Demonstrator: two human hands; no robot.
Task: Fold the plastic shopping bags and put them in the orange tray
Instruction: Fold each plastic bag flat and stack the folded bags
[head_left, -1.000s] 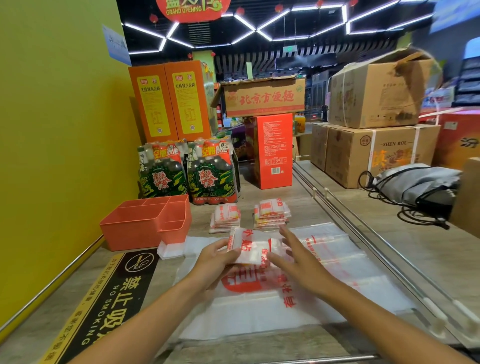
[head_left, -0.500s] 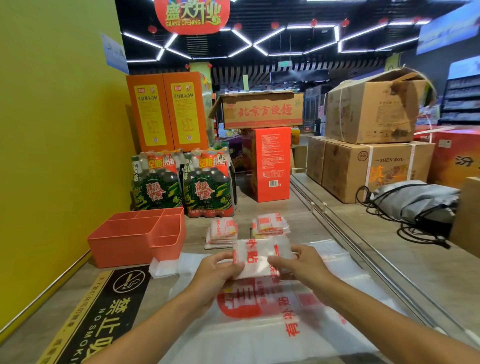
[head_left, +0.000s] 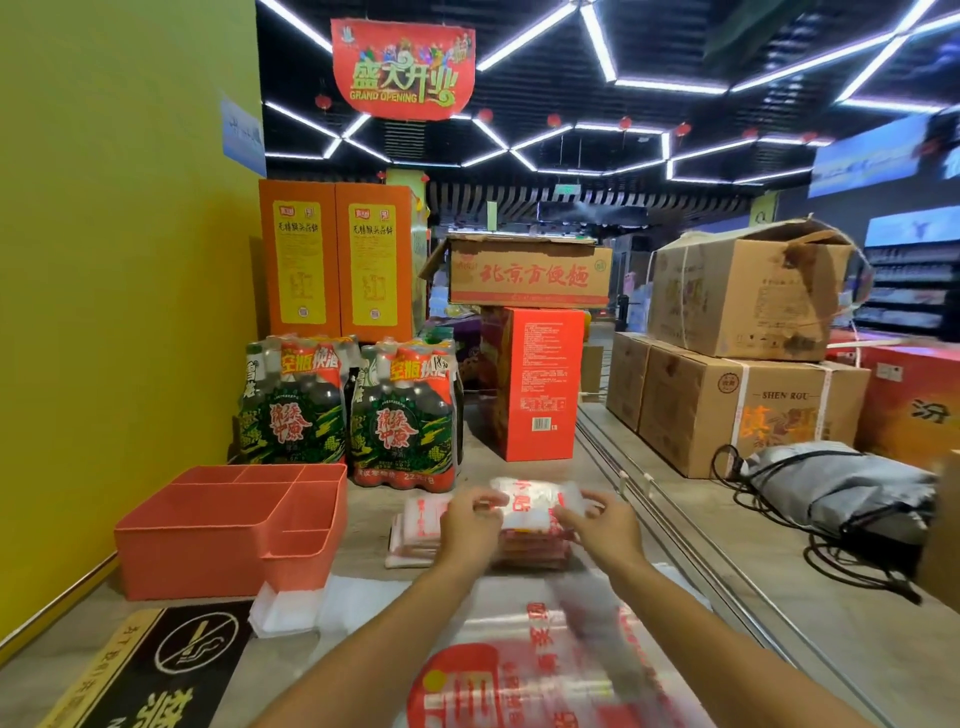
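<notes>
Head view showed both hands, left hand (head_left: 470, 525) and right hand (head_left: 602, 527), pinching the folded bag (head_left: 530, 504), now carried forward from the flat bags (head_left: 545, 670) onto the right-hand stack (head_left: 535, 548); orange tray (head_left: 208, 540) sat at nine o'clock, not yet filled.

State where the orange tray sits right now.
Left in the head view, the orange tray stands against the yellow wall, in front of the bottle packs.
</notes>
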